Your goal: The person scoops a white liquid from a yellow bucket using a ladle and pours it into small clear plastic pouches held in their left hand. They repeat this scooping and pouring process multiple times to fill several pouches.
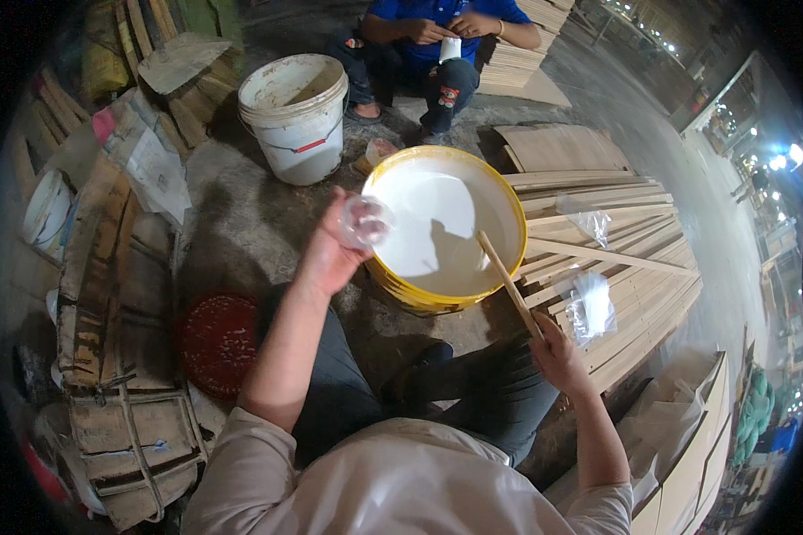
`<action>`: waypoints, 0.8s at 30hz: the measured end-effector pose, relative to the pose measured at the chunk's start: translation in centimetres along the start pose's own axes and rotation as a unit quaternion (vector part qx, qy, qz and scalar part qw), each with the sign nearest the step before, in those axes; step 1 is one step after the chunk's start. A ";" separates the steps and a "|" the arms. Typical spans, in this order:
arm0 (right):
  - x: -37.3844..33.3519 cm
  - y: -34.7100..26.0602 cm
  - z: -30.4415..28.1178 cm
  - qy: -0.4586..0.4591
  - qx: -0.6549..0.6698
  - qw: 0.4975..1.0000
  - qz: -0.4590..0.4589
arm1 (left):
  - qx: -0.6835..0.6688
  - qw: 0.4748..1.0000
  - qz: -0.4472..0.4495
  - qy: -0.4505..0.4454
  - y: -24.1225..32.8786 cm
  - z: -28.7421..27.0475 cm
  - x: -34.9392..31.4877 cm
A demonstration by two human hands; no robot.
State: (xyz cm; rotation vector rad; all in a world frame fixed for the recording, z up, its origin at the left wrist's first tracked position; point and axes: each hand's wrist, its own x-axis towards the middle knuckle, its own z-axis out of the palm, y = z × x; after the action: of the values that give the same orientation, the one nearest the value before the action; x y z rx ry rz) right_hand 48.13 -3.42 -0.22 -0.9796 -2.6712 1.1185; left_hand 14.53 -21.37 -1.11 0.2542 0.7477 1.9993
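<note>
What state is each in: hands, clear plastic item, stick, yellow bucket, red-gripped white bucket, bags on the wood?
Left hand: closed on clear plastic item
Right hand: closed on stick
Clear plastic item: held; contents unclear
Stick: held, far end over yellow bucket
Yellow bucket: upright, open, white contents
White bucket: upright, open, handle down
Bags: lying on wooden strips

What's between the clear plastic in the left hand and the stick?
In the head view, white stuff in the yellow tub shows between the clear plastic and the stick.

Stained white bucket (294, 147), pale wooden strips (644, 308), person (419, 61) in blue shirt
</note>
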 end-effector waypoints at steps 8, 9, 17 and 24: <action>5.2 -3.4 3.3 0.020 -0.277 0.959 -0.058 | 0.006 0.991 0.069 0.115 0.8 -5.1 2.0; 5.7 -3.3 3.6 0.011 -0.288 0.955 -0.075 | 0.007 0.991 0.072 0.115 0.9 -5.3 1.8; 7.2 -5.9 6.0 -0.065 -0.264 0.959 -0.079 | -0.001 0.988 0.096 0.119 1.3 -6.3 1.3; 7.8 -7.6 6.7 -0.075 -0.171 0.974 -0.129 | -0.024 0.985 0.096 0.139 1.5 -6.5 1.1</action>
State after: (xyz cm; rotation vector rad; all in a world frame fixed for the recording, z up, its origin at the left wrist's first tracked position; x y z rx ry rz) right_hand 35.88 -6.93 -1.28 -0.5730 -3.0692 0.7233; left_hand 9.86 -23.57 -5.50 0.0168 0.8745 2.2627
